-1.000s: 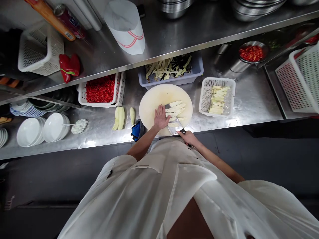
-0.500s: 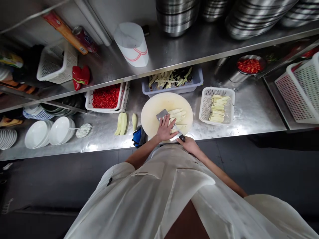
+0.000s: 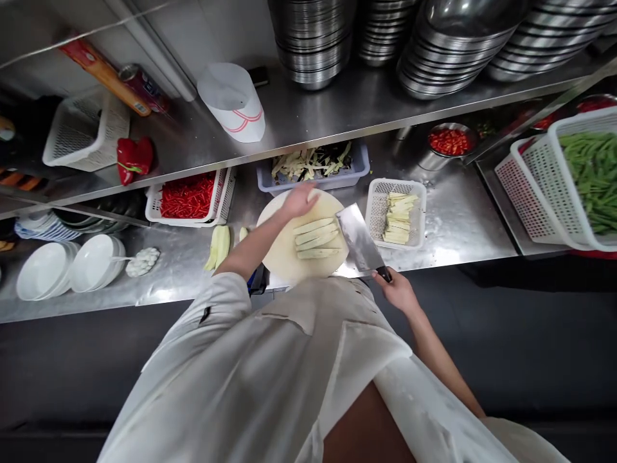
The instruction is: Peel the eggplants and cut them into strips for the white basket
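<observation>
My right hand [image 3: 399,290] grips a cleaver [image 3: 359,239] by its black handle, the broad blade reaching over the board's right edge and the counter. Over the far side of the round cutting board [image 3: 274,254], my left hand [image 3: 299,200] is stretched out with fingers apart; nothing shows in it, though the fingers are slightly blurred. Several long pale slices of peeled vegetable, likely eggplant, [image 3: 315,238] lie side by side on the board. Left of it are peeled pale pieces [image 3: 219,246], partly beside my forearm. Cut pale strips [image 3: 399,218] lie in a white basket [image 3: 376,212].
Behind the board stands a lilac bin [image 3: 313,185] of peelings. Red chili shreds [image 3: 187,198] fill a basket at left. Further left are white bowls [image 3: 45,273]. A metal pot [image 3: 434,159] holds chopped red pieces. The shelf [image 3: 337,116] overhangs the counter's back.
My left hand has lifted off the blade and moved to the board's far side. The cleaver, in my right hand, has swung right, away from the slices. The view has shifted right.
</observation>
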`<state>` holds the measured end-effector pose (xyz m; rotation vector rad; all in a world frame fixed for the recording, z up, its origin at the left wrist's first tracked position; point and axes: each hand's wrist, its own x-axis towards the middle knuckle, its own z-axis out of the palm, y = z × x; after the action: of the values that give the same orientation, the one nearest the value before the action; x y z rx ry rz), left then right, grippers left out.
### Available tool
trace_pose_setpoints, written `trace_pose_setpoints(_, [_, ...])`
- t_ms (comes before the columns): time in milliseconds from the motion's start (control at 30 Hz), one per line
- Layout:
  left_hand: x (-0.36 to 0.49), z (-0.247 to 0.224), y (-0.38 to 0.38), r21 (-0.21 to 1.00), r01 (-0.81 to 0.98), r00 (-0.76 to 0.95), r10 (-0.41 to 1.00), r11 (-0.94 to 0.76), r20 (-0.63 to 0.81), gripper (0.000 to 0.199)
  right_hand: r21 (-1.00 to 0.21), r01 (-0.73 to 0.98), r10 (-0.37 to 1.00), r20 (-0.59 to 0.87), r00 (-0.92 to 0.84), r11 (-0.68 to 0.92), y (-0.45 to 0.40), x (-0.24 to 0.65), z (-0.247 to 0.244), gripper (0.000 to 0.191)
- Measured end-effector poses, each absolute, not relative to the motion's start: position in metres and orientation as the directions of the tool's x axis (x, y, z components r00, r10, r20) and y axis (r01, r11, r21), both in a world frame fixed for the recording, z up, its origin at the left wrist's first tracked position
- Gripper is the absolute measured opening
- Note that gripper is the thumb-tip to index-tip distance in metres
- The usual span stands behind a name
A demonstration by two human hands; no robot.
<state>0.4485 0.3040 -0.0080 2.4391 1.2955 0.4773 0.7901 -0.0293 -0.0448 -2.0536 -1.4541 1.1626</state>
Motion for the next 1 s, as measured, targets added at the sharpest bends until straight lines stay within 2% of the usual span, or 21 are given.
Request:
trace_pose_setpoints(67, [0.459, -0.041, 0.252, 0.391, 0.693, 0.662, 0.750, -0.605, -0.014, 0.093, -0.680, 0.601, 0.892, -0.431, 0.135, -0.420, -0.034, 0.793, -0.052, 0.034])
trace_pose_setpoints(133, [0.468, -0.072, 0.201, 0.339, 0.730, 0.656, 0.747, -0.593, -0.107, 0.108, -0.644, 0.652, 0.896, -0.425, 0.131, -0.400, -0.032, 0.790, -0.055, 0.028])
trace_pose_setpoints(200, [0.474, -0.095, 0.163, 0.305, 0.776, 0.601, 0.794, -0.552, -0.091, 0.122, -0.562, 0.747, 0.905, -0.408, 0.122, -0.354, -0.024, 0.784, -0.052, 0.022])
trace_pose_setpoints(267, [0.479, -0.107, 0.140, 0.297, 0.798, 0.557, 0.830, -0.525, -0.030, 0.127, -0.461, 0.837, 0.913, -0.395, 0.103, -0.294, -0.014, 0.774, -0.047, 0.021])
trace_pose_setpoints(400, [0.487, -0.109, 0.128, 0.281, 0.844, 0.468, 0.883, -0.457, 0.030, 0.117, -0.355, 0.920, 0.916, -0.401, 0.011, -0.166, 0.009, 0.744, -0.037, 0.028])
trace_pose_setpoints(633, [0.482, -0.105, 0.155, 0.291, 0.925, 0.259, 0.966, -0.242, -0.018, 0.114, -0.361, 0.930, 0.913, -0.399, -0.081, -0.075, 0.065, 0.705, -0.024, 0.030])
trace_pose_setpoints(767, [0.462, -0.103, 0.172, 0.337, 0.913, 0.257, 0.966, -0.232, -0.031, 0.118, -0.317, 0.944, 0.944, -0.328, -0.016, -0.094, 0.077, 0.713, -0.019, 0.033])
trace_pose_setpoints(900, [0.417, -0.093, 0.167, 0.413, 0.881, 0.240, 0.970, -0.230, 0.029, 0.098, -0.257, 0.961, 0.951, -0.308, 0.021, -0.104, 0.082, 0.726, -0.019, 0.036])
trace_pose_setpoints(1000, [0.389, -0.092, 0.154, 0.469, 0.878, 0.069, 0.994, -0.100, 0.082, 0.083, -0.253, 0.966, 0.950, -0.312, -0.022, -0.061, 0.091, 0.725, -0.022, 0.035])
